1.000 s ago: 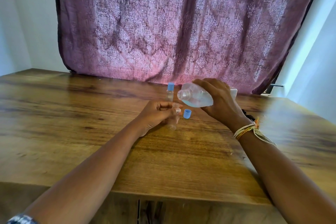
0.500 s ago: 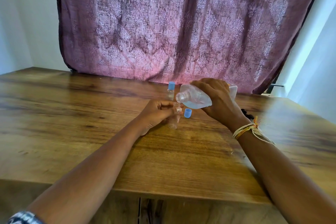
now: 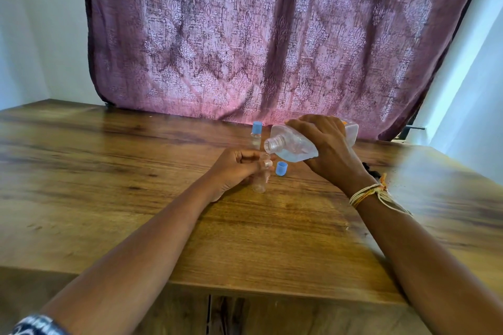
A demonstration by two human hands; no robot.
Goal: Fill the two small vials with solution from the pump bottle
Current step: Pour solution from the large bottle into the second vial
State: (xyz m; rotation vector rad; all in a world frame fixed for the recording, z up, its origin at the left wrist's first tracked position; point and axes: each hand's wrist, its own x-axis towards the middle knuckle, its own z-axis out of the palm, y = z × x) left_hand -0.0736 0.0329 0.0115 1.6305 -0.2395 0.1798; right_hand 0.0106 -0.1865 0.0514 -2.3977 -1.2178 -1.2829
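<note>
While the right hand [image 3: 329, 149] grips the big bottle [image 3: 296, 145] tipped over the open vial [image 3: 261, 177] the left hand [image 3: 236, 168] holds on the table [image 3: 109, 171], pour slowly. Keep the bottle's mouth right above the tiny opening; the capped vial [image 3: 256, 134] waits just behind.

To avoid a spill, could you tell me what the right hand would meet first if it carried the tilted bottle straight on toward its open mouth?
Probably the open vial held by the left hand; the right hand aims the bottle mouth just above it, though depth is unclear.
</note>
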